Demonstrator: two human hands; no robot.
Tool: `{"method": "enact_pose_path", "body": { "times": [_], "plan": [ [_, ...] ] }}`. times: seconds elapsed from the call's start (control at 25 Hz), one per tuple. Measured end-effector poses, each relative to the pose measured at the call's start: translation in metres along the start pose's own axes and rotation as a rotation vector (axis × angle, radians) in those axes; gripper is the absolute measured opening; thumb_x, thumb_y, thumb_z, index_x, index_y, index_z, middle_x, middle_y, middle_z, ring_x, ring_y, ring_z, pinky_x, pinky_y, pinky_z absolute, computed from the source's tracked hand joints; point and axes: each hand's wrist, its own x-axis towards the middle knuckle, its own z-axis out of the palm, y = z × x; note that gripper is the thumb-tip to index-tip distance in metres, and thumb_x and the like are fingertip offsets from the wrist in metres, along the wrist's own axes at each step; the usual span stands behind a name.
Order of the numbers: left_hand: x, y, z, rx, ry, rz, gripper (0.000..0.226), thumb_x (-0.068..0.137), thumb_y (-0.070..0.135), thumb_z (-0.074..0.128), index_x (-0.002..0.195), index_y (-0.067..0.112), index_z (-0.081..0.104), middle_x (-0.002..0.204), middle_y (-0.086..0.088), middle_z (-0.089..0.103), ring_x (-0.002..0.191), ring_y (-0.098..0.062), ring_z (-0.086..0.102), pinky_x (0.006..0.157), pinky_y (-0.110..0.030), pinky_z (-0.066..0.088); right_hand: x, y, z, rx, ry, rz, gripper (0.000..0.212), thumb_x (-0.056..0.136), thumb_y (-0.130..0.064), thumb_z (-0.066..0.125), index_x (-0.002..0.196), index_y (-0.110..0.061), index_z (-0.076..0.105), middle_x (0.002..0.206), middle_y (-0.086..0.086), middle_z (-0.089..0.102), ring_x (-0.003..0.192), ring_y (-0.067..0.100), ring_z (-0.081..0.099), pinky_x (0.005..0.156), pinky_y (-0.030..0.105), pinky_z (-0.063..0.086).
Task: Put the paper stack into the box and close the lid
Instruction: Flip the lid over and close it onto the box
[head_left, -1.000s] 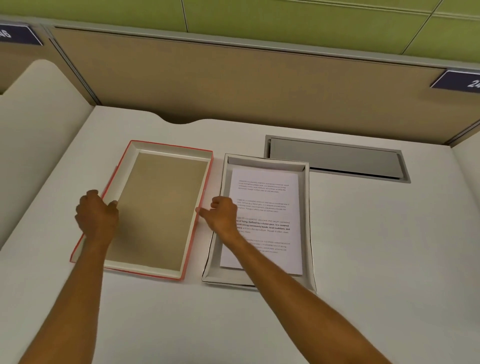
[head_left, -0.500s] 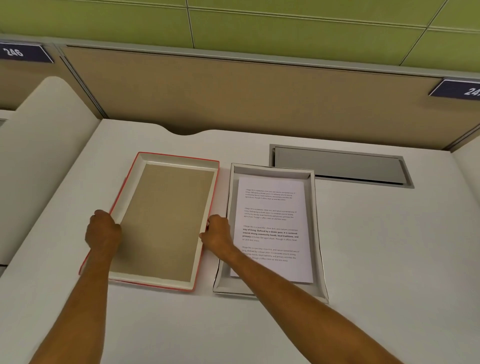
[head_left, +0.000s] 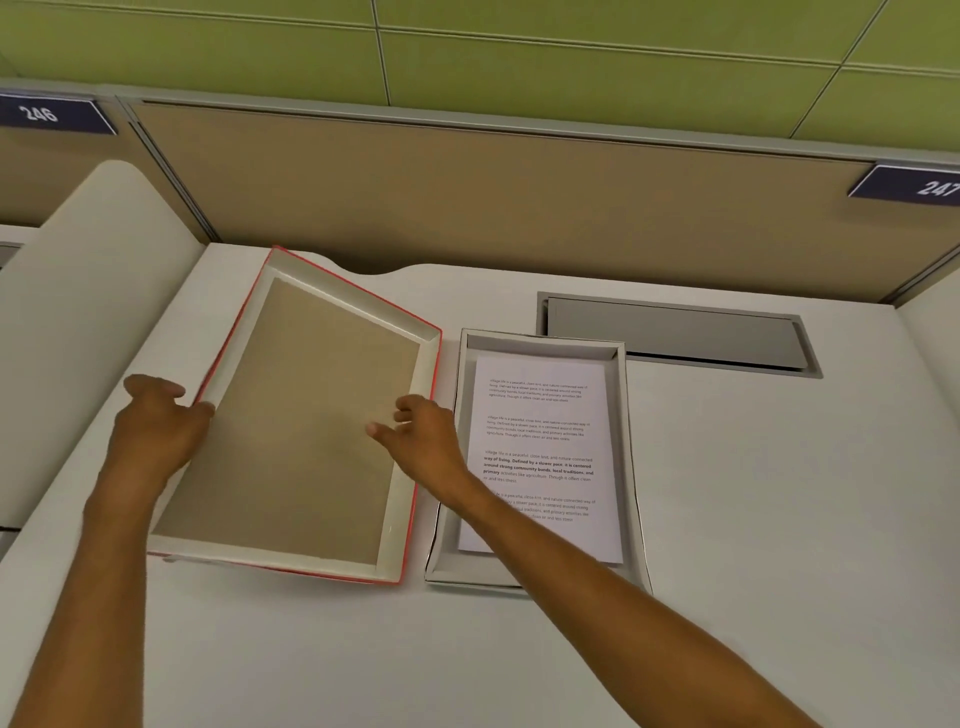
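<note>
A white desk (head_left: 727, 519) filled the view from above, backed by a tan partition (head_left: 493, 208) with green wall panels (head_left: 571, 47) over it. Two dark number plates sat on the partition, one reading 246 (head_left: 44, 114) at the far left and one reading 247 (head_left: 919, 184) at the far right.

On the desk lay an open white box (head_left: 631, 467), long and shallow. A paper stack (head_left: 545, 431) with printed paragraphs lay flat inside it, the top sheet facing up. Just left of the box was the lid (head_left: 311, 426), red on the outside, white-walled and brown inside, turned hollow side up. Its far end was raised off the desk and tilted, while its near edge sat low by the desk.

The left hand (head_left: 156, 431) gripped the lid's left rim, fingers curled around the edge. The right hand (head_left: 431, 441) reached over the lid's right rim, its fingers spread apart and loosely bent; whether they touched the lid could not be told. The right forearm crossed over the near left corner of the box and paper.

Beyond the box, a grey metal cable hatch (head_left: 675, 338) was set into the desk.
</note>
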Motion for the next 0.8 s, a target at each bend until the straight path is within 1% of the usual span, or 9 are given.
{"method": "enact_pose_path", "body": {
  "times": [0.08, 0.2, 0.28, 0.36, 0.44, 0.52, 0.64, 0.72, 0.8],
  "plan": [
    [-0.028, 0.017, -0.003, -0.06, 0.012, 0.083, 0.035, 0.092, 0.023, 0.065, 0.113, 0.015, 0.038, 0.098, -0.012, 0.06, 0.096, -0.037, 0.059, 0.083, -0.042, 0.044, -0.005, -0.028, -0.006, 0.154, -0.05, 0.0, 0.061, 0.081, -0.049, 0.072, 0.126, -0.011, 0.059, 0.116, 0.005, 0.069, 0.094, 0.014, 0.068, 0.079, 0.021, 0.052],
    [-0.073, 0.043, 0.0, -0.081, 0.038, 0.202, 0.045, 0.089, 0.019, 0.067, 0.122, 0.013, 0.037, 0.096, -0.006, 0.058, 0.085, -0.028, 0.055, 0.075, -0.039, 0.042, -0.012, -0.061, -0.013, 0.385, -0.102, -0.002, 0.06, 0.082, -0.054, 0.069, 0.121, -0.01, 0.062, 0.107, 0.008, 0.072, 0.09, 0.019, 0.074, 0.086, 0.032, 0.06],
    [-0.101, 0.06, 0.002, -0.099, 0.011, 0.243, 0.058, 0.087, 0.016, 0.069, 0.13, 0.017, 0.031, 0.103, -0.008, 0.059, 0.087, -0.029, 0.057, 0.076, -0.04, 0.047, -0.013, -0.076, -0.019, 0.467, -0.107, -0.005, 0.056, 0.084, -0.051, 0.068, 0.116, -0.005, 0.065, 0.104, 0.013, 0.073, 0.091, 0.024, 0.075, 0.09, 0.039, 0.06],
    [-0.123, 0.077, 0.003, -0.107, -0.043, 0.27, 0.078, 0.083, 0.016, 0.075, 0.139, 0.024, 0.022, 0.118, -0.015, 0.059, 0.097, -0.034, 0.062, 0.087, -0.048, 0.054, -0.012, -0.089, -0.028, 0.548, -0.134, -0.004, 0.049, 0.087, -0.043, 0.069, 0.109, 0.001, 0.069, 0.104, 0.019, 0.073, 0.094, 0.03, 0.073, 0.091, 0.042, 0.059],
    [-0.136, 0.09, 0.003, -0.08, -0.136, 0.295, 0.099, 0.077, 0.021, 0.082, 0.146, 0.028, 0.01, 0.134, -0.018, 0.054, 0.109, -0.038, 0.06, 0.096, -0.054, 0.05, -0.013, -0.098, -0.037, 0.604, -0.182, 0.005, 0.044, 0.088, -0.033, 0.071, 0.107, 0.006, 0.069, 0.109, 0.022, 0.072, 0.099, 0.034, 0.072, 0.091, 0.043, 0.059],
    [-0.141, 0.097, -0.001, -0.095, -0.255, 0.292, 0.11, 0.07, 0.03, 0.085, 0.148, 0.032, 0.007, 0.143, -0.014, 0.049, 0.112, -0.033, 0.057, 0.097, -0.054, 0.048, -0.015, -0.1, -0.043, 0.591, -0.198, 0.001, 0.039, 0.088, -0.024, 0.072, 0.112, 0.006, 0.066, 0.118, 0.021, 0.07, 0.105, 0.034, 0.071, 0.088, 0.039, 0.06],
    [-0.133, 0.097, -0.013, -0.235, -0.392, 0.24, 0.107, 0.06, 0.051, 0.078, 0.147, 0.038, 0.018, 0.145, -0.006, 0.05, 0.113, -0.028, 0.057, 0.098, -0.055, 0.047, -0.017, -0.101, -0.051, 0.556, -0.171, 0.01, 0.041, 0.088, -0.011, 0.071, 0.124, 0.005, 0.058, 0.127, 0.022, 0.064, 0.113, 0.036, 0.066, 0.088, 0.041, 0.059],
    [-0.12, 0.091, -0.014, -0.336, -0.429, 0.195, 0.093, 0.064, 0.058, 0.069, 0.144, 0.033, 0.03, 0.142, -0.006, 0.054, 0.114, -0.031, 0.061, 0.099, -0.054, 0.048, -0.018, -0.102, -0.058, 0.545, -0.151, 0.025, 0.042, 0.087, -0.008, 0.07, 0.125, 0.005, 0.056, 0.129, 0.021, 0.063, 0.115, 0.037, 0.065, 0.089, 0.041, 0.057],
    [-0.107, 0.086, 0.001, -0.405, -0.453, 0.156, 0.077, 0.075, 0.056, 0.061, 0.14, 0.023, 0.039, 0.14, -0.01, 0.057, 0.114, -0.032, 0.062, 0.098, -0.05, 0.049, -0.023, -0.102, -0.068, 0.532, -0.13, 0.043, 0.043, 0.088, -0.007, 0.07, 0.126, 0.004, 0.054, 0.131, 0.02, 0.061, 0.116, 0.036, 0.064, 0.089, 0.04, 0.056]
  ]
}}
